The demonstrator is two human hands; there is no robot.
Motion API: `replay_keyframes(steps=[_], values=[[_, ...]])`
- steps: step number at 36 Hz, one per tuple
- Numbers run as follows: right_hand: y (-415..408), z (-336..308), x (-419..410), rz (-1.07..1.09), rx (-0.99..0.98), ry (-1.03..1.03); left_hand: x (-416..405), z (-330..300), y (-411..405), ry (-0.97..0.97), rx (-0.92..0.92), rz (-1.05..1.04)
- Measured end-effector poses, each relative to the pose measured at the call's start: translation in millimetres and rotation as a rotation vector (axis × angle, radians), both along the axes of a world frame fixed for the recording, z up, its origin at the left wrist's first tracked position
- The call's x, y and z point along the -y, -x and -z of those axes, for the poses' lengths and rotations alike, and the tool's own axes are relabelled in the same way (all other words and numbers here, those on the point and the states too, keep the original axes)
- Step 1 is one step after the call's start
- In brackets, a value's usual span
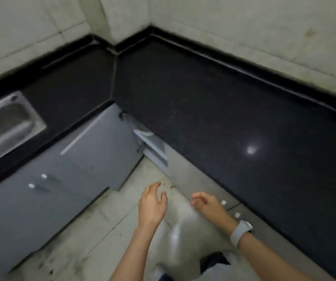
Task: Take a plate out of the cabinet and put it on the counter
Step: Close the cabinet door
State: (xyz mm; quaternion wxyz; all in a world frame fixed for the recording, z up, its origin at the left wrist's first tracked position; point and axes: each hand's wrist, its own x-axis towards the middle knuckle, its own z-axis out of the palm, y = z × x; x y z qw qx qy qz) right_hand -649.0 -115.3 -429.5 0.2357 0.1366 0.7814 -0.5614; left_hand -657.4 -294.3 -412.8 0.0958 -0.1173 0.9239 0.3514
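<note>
A grey cabinet door point(104, 147) under the corner of the counter stands swung open. Inside, the rim of a white plate point(146, 132) shows on a shelf, mostly hidden by the counter's edge. The black stone counter point(213, 110) runs along the right and the back. My left hand point(153, 203) hangs over the floor below the cabinet opening, fingers apart, holding nothing. My right hand point(206, 202) is beside it, close to the cabinet front, fingers loosely curled and empty. A white watch point(241, 232) sits on my right wrist.
A steel sink point(7, 126) is set into the counter at the left. Closed grey cabinet doors point(31, 209) with small white knobs stand below it. Pale tiled floor point(94, 230) lies between the cabinets. Tiled walls rise behind the counter.
</note>
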Motion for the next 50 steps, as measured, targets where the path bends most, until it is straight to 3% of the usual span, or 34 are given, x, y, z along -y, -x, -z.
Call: replay_keyframes(steps=[9,20,27,30,38,45,50], values=[[6.9,0.9,186.0,-0.288,0.027,0.03,204.3,-13.6,-46.2,-0.007,0.027,-0.325],[98.0,-3.4,324.1,-0.47,-0.121,-0.096,317.7,0.8,10.8,-0.074,0.002,-0.435],[193.5,16.8,383.0,-0.523,-0.403,-0.311,367.5,21.6,104.3,-0.04,0.048,-0.358],[225.5,23.2,399.7,-0.698,-0.515,-0.44,379.1,23.6,134.0,-0.014,0.063,-0.324],[287.8,54.1,450.3,-1.061,-0.491,-0.706,413.5,42.7,190.1,-0.022,0.151,-0.203],[273.6,64.5,439.2,-0.927,-0.563,-0.81,424.3,57.9,213.1,-0.055,0.25,0.013],[236.1,59.6,410.3,-0.712,-0.483,-0.831,413.9,62.6,240.3,-0.06,0.271,0.242]])
